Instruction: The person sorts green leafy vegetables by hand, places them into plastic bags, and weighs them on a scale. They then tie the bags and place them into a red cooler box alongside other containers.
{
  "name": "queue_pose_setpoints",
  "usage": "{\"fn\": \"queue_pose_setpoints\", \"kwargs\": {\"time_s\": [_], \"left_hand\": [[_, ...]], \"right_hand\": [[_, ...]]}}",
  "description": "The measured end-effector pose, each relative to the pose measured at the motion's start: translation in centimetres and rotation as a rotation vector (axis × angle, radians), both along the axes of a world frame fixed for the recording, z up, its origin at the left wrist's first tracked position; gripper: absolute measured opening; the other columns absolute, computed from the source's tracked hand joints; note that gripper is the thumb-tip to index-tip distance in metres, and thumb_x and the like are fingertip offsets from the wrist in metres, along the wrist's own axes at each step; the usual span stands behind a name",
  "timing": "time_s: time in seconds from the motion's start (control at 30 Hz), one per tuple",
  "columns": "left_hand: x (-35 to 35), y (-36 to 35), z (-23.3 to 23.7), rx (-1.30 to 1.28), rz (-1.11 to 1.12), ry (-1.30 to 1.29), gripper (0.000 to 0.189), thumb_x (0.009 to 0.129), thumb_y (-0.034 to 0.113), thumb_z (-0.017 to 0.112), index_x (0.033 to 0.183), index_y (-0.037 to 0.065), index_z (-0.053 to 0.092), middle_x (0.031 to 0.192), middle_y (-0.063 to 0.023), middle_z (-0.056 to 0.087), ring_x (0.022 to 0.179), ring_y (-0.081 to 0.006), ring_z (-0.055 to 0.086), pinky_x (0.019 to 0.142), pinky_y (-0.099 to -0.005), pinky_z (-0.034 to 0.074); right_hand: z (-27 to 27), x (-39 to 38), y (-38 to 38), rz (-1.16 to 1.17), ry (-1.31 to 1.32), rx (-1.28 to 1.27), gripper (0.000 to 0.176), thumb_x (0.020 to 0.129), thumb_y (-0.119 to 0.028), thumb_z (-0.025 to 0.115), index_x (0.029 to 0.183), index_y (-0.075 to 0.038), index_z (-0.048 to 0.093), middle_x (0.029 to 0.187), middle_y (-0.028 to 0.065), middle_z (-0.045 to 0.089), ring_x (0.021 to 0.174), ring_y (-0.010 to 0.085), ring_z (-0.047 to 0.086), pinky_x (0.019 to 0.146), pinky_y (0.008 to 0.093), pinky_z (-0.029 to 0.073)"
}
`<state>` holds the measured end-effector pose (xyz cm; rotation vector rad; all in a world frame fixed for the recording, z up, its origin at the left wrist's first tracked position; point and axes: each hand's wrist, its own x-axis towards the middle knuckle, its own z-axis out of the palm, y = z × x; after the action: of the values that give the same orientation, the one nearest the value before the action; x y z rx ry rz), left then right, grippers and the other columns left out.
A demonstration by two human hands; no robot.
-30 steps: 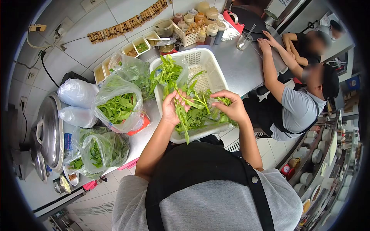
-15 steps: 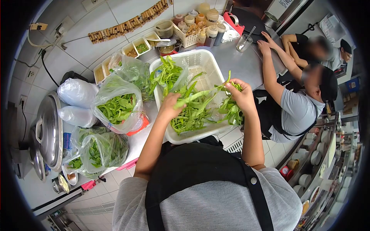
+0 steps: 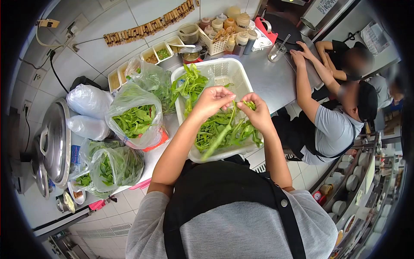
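My left hand (image 3: pixel 214 102) is above the white perforated basket (image 3: pixel 242 73), thumb and fingers pinched at the upper end of a leafy green stem (image 3: pixel 234 113). Close beside it, my right hand (image 3: pixel 258 114) is closed around a few green stems, whose leaves hang below the fingers. Loose leafy greens (image 3: pixel 209 134) lie in the near part of the basket. At its far left, more greens (image 3: pixel 189 82) stick out of a clear plastic bag. A long pale stem or leaf slants down below my hands, blurred by motion.
Left of the basket stand open plastic bags of greens (image 3: pixel 136 121), tied white bags (image 3: pixel 88 101) and a large metal lid (image 3: pixel 56 140). Small tubs (image 3: pixel 151 56) and sauce bottles (image 3: pixel 241 39) line the wall. At the right, a co-worker (image 3: pixel 336 121) leans on the metal counter (image 3: pixel 269 77).
My left hand has moved up and right, close to my right hand. My right hand has shifted slightly down and left. The view has tilted a little.
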<state>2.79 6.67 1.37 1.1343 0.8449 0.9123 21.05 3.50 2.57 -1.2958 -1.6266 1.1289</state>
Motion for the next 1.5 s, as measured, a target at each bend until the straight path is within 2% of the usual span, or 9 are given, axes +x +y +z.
{"fn": "queue_pose_setpoints", "kwargs": {"time_s": [0.43,0.63,0.73,0.87,0.97,1.13,1.37,1.43,1.5], "left_hand": [[2.0,-1.0,-1.1,-0.137,-0.025,-0.214,0.011,0.084,0.007,0.061,0.090,-0.002,0.060,0.084,-0.0095,0.064,0.075,-0.0139,0.064,0.069,-0.0242,0.053],[0.8,-1.2,-3.5,-0.015,-0.055,-0.094,0.016,0.084,0.011,0.062,0.095,-0.001,0.061,0.085,-0.0095,0.065,0.077,-0.0145,0.063,0.070,-0.0259,0.052],[-1.0,-1.9,-5.7,0.353,-0.081,0.725,0.033,0.077,0.021,0.069,0.107,0.009,0.061,0.098,-0.0181,0.063,0.092,-0.0302,0.061,0.084,-0.0408,0.047],[1.0,-5.5,-5.1,0.266,-0.208,1.292,0.081,0.061,0.039,0.078,0.131,0.015,0.043,0.138,-0.0257,0.025,0.126,-0.0427,0.026,0.096,-0.0540,0.033],[2.3,-6.5,-6.9,0.228,-0.354,1.541,0.095,0.063,0.038,0.078,0.139,0.015,0.028,0.139,-0.0240,0.024,0.129,-0.0419,0.021,0.096,-0.0567,0.032],[1.3,-3.9,-11.9,0.275,-0.133,1.260,0.057,0.060,0.015,0.074,0.110,0.006,0.048,0.110,-0.0223,0.047,0.095,-0.0398,0.053,0.085,-0.0429,0.045],[-1.1,-1.5,-9.1,0.212,-0.223,0.438,0.052,0.060,0.017,0.075,0.106,0.004,0.054,0.102,-0.0163,0.058,0.097,-0.0311,0.054,0.087,-0.0362,0.043],[-2.3,-1.1,-9.3,0.201,-0.225,0.480,0.061,0.057,0.021,0.079,0.109,0.004,0.053,0.108,-0.0173,0.057,0.103,-0.0301,0.054,0.089,-0.0362,0.042],[-3.1,-1.3,-8.8,0.405,-0.052,1.142,0.064,0.057,0.023,0.080,0.110,0.003,0.053,0.108,-0.0177,0.057,0.103,-0.0319,0.054,0.090,-0.0368,0.043]], "right_hand": [[0.0,-0.3,-1.5,-0.281,-0.193,0.247,0.012,0.076,-0.008,0.061,0.082,0.002,0.062,0.070,0.0146,0.063,0.063,0.0171,0.060,0.059,0.0296,0.046],[0.8,3.3,-0.6,-0.536,0.160,0.362,0.006,0.078,-0.002,0.055,0.075,-0.001,0.060,0.070,-0.0006,0.058,0.064,0.0059,0.048,0.058,0.0217,0.039],[2.9,7.1,-1.1,-0.591,0.293,0.280,0.011,0.086,-0.007,0.055,0.078,-0.002,0.060,0.066,-0.0048,0.051,0.053,0.0000,0.038,0.047,0.0162,0.028],[4.3,9.2,-2.3,-0.535,0.480,0.279,0.010,0.089,-0.010,0.053,0.082,-0.003,0.057,0.059,-0.0064,0.042,0.046,-0.0012,0.030,0.041,0.0157,0.020],[4.5,8.9,-2.9,-0.520,0.514,0.243,0.010,0.089,-0.010,0.053,0.082,-0.003,0.057,0.059,-0.0064,0.042,0.047,-0.0014,0.029,0.042,0.0159,0.020],[4.7,7.9,-3.5,-0.544,0.513,0.224,0.009,0.089,-0.009,0.052,0.083,-0.004,0.056,0.061,-0.0062,0.044,0.048,-0.0015,0.029,0.043,0.0154,0.020],[4.4,9.3,-4.3,-0.475,0.542,0.191,0.011,0.090,-0.011,0.050,0.083,-0.004,0.053,0.060,-0.0071,0.038,0.048,-0.0006,0.029,0.043,0.0162,0.021],[4.4,9.5,-4.4,-0.454,0.520,0.187,0.011,0.091,-0.014,0.049,0.085,-0.005,0.052,0.059,-0.0065,0.038,0.049,0.0003,0.030,0.043,0.0164,0.022],[4.4,9.8,-4.6,-0.429,0.495,0.185,0.012,0.092,-0.016,0.048,0.086,-0.006,0.051,0.059,-0.0058,0.038,0.050,0.0013,0.032,0.044,0.0165,0.023]]}}
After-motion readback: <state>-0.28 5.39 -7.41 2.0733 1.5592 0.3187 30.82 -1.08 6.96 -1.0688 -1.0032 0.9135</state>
